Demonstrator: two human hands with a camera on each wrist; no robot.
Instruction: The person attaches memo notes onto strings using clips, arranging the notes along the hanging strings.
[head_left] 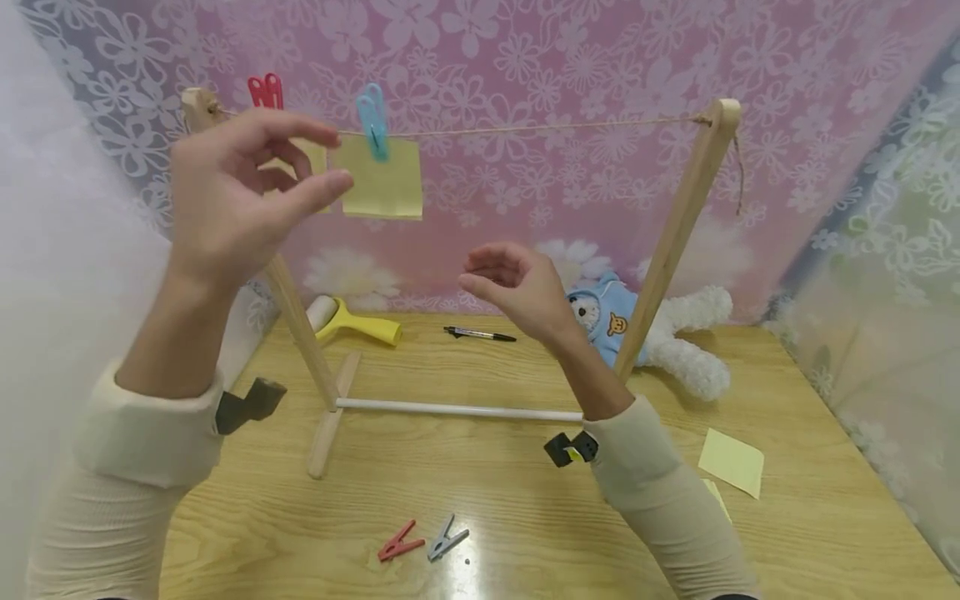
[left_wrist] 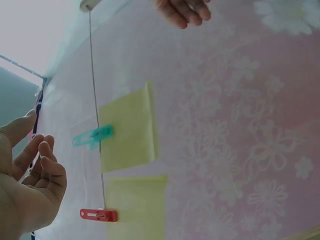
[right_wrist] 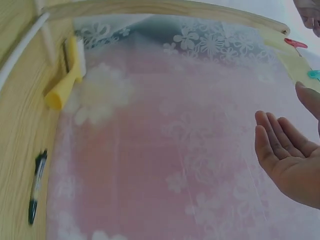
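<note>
A yellow sticky note (head_left: pixel 382 187) hangs from the string (head_left: pixel 525 129), held by a blue clothespin (head_left: pixel 373 125). Left of it, a red clothespin (left_wrist: pixel 98 215) clips a second yellow note (left_wrist: pixel 136 207), partly hidden behind my left hand in the head view. That left hand (head_left: pixel 232 179) is raised beside the blue clothespin, thumb and forefinger apart with nothing between them. Lower and to the right, my right hand (head_left: pixel 525 292) hovers in the air below the string, its fingers loosely bent and holding nothing.
Wooden posts (head_left: pixel 678 242) carry the string, joined low down by a white rod (head_left: pixel 457 409). On the table lie a red clothespin (head_left: pixel 400 542), a grey clothespin (head_left: pixel 447 538), loose notes (head_left: pixel 731 462), a pen (head_left: pixel 480 334) and a yellow-handled roller (head_left: pixel 363 325). A plush toy (head_left: pixel 618 321) leans behind the right post.
</note>
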